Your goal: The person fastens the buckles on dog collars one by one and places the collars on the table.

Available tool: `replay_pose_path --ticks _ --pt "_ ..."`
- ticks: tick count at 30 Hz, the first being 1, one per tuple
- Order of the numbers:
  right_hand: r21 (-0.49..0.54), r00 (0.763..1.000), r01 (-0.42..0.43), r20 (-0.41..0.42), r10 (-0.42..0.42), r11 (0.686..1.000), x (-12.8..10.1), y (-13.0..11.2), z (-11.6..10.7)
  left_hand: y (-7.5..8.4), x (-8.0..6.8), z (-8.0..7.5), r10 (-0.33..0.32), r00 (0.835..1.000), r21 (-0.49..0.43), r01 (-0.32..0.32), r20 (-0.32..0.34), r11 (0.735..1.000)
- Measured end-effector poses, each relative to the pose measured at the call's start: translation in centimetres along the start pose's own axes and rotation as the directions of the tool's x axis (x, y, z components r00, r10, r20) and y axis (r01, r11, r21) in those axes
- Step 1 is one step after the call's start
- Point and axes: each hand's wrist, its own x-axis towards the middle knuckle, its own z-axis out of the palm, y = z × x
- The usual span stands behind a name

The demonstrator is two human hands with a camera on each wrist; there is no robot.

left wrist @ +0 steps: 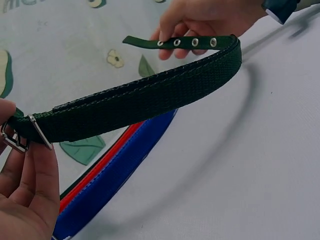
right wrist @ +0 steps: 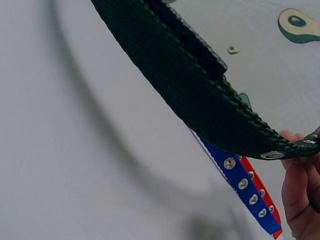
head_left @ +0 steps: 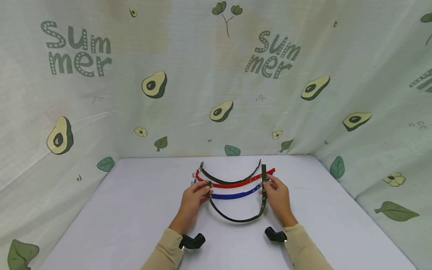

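Note:
A dark green webbing collar (left wrist: 150,107) hangs in a curve between my two hands, raised over the table. My left hand (head_left: 195,195) pinches its buckle end, where a metal buckle (left wrist: 15,140) and a ring show in the left wrist view. At the other end, my right hand (head_left: 277,195) pinches the strap tip with its metal eyelets (left wrist: 195,43). Behind it lie a blue collar (head_left: 233,196), a red collar (head_left: 233,185) and another dark green collar (head_left: 229,182), all curved the same way, their buckle ends at the left.
The white tabletop (head_left: 135,210) spreads around the collars. A cloth curtain (head_left: 189,75) printed with avocados and leaves stands behind the table and along both sides. Black wrist cameras (head_left: 193,242) sit on both forearms.

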Motion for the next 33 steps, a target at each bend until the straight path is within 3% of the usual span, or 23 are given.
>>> replay_pose_path --ticks 9,26,33 --pt "0.062 0.999 -0.04 0.025 0.039 0.997 -0.8 -1.3 1.3 0.3 -0.3 0.3 -0.01 1.0 -0.021 0.011 0.009 1.0" --pt "0.115 0.997 0.001 0.072 -0.01 0.993 -1.9 -2.3 3.1 0.1 -0.3 0.7 0.002 1.0 -0.025 -0.002 0.017 1.0" --pt "0.122 0.994 -0.044 0.107 0.031 0.991 -2.2 -2.8 3.4 0.0 -0.2 0.7 -0.007 1.0 0.003 0.007 0.012 1.0"
